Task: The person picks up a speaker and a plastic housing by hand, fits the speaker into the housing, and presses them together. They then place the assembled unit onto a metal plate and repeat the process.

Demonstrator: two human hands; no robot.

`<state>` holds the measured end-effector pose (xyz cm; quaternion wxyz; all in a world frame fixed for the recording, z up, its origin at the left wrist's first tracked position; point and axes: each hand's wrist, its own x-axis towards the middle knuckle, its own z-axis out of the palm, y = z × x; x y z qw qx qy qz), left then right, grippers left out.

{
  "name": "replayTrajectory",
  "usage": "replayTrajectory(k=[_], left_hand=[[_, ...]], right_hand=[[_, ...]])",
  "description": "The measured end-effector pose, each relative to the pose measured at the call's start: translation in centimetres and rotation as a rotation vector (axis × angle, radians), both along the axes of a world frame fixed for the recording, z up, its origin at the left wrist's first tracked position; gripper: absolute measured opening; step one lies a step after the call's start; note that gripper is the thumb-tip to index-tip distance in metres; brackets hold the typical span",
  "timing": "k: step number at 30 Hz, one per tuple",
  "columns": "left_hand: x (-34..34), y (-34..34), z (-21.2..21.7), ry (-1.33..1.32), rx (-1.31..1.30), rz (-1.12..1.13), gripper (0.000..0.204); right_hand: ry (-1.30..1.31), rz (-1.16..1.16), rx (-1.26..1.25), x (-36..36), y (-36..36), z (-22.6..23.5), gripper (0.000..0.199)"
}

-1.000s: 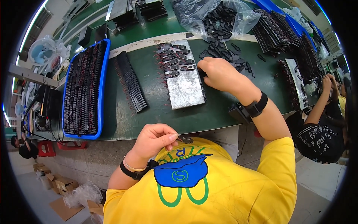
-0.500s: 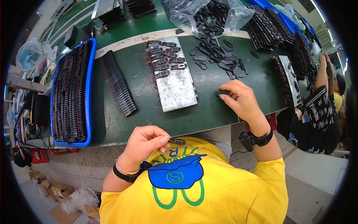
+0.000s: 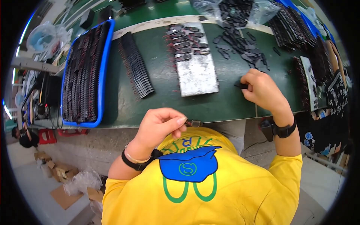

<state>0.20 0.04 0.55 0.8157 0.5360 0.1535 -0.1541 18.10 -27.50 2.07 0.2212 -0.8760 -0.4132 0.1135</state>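
My left hand (image 3: 160, 126) is closed, pinching a small dark rectangular part with thin wires (image 3: 195, 123) between thumb and fingers, just off the table's front edge. Over the table my right hand (image 3: 265, 91) is closed on a small flat black piece (image 3: 241, 86), mostly hidden by the fingers. Between and beyond the hands lies a silvery metal plate (image 3: 197, 77). Several small black parts with red wires (image 3: 183, 50) sit in rows on its far half. Beyond my right hand spreads a loose heap of flat black pieces (image 3: 240, 44), spilling from a clear plastic bag (image 3: 262, 12).
A blue tray (image 3: 101, 90) packed with rows of black wired parts stands at the left. Next to it lies a long row of black parts (image 3: 137, 67) on the green table (image 3: 161, 82). Stacked loaded plates (image 3: 292, 28) and a person in dark clothes (image 3: 322, 131) are at the right.
The whole view has shifted, so the table and its contents appear farther right and higher. Both hands keep their hold. The right fingers now cover more of the black piece.
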Motion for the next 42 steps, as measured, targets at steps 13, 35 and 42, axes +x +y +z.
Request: replayTrajectory(k=[13,35,42], left_hand=[[0.2,-0.3,0.1,-0.001,0.025,0.063,0.014],[0.0,-0.8,-0.5,-0.023,-0.073,0.018,0.020],[-0.2,-0.9,-0.5,-0.047,-0.044,0.004,0.020]], right_hand=[[0.025,-0.033,0.606,-8.6,3.7,1.2,0.026],[-0.195,0.134,0.496,-10.3,7.6,0.5,0.030],[-0.201,0.144,0.501,-10.3,7.7,0.2,0.030]])
